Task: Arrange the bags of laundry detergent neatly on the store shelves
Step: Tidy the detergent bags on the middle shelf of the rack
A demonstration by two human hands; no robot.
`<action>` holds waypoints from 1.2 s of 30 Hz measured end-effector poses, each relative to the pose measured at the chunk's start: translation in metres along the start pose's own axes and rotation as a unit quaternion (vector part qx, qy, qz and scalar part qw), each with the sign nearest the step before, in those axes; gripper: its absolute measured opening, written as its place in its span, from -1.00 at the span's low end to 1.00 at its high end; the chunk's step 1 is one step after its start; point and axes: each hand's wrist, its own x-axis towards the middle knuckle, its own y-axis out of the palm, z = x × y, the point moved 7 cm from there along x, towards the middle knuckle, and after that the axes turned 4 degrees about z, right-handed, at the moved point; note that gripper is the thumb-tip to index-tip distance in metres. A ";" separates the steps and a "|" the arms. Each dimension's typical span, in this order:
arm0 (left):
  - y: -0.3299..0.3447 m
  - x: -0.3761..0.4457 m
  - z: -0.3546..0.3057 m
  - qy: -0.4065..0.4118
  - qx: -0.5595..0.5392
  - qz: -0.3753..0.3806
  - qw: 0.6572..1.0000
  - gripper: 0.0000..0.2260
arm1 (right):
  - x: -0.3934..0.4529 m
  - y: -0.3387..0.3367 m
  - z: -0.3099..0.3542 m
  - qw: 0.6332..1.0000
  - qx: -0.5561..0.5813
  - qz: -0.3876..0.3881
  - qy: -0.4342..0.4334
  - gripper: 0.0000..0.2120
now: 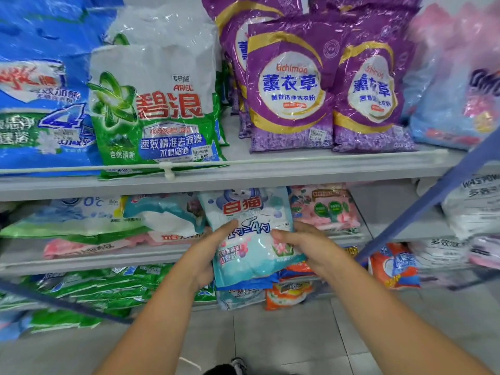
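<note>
A light blue detergent bag (250, 215) with red characters is held upright in front of the middle shelf (108, 259). My left hand (209, 253) grips its left edge, thumb across the front. My right hand (303, 242) grips its right edge the same way. The bag's top reaches just under the upper shelf (270, 171). Behind it on the middle shelf lie a teal and white bag (165, 215) and a pink bag (327, 209).
The upper shelf holds a blue bag (40, 104), a green and white Ariel bag (157, 109), purple lavender bags (292, 87) and a pink and blue bag (457, 85). Green bags (89, 290) and orange bags (392, 266) crowd the lowest shelf. A blue bar (422, 204) slants at right.
</note>
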 end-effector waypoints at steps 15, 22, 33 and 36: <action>-0.040 -0.099 -0.002 0.092 -0.025 -0.145 0.985 -0.64 | -0.010 0.068 0.005 0.993 -0.026 0.114 0.007 -0.54; -0.131 -0.132 -0.038 0.118 -0.001 -0.193 0.974 -0.58 | 0.026 0.132 0.016 0.998 -0.015 0.062 0.028 -0.62; -0.284 -0.133 -0.113 0.093 0.074 -0.197 0.973 -0.48 | 0.177 0.164 -0.004 0.994 0.092 -0.038 0.045 -0.17; -0.294 -0.128 -0.127 0.095 0.092 -0.185 0.974 -0.68 | 0.175 0.170 0.000 0.991 0.105 -0.039 0.068 -0.27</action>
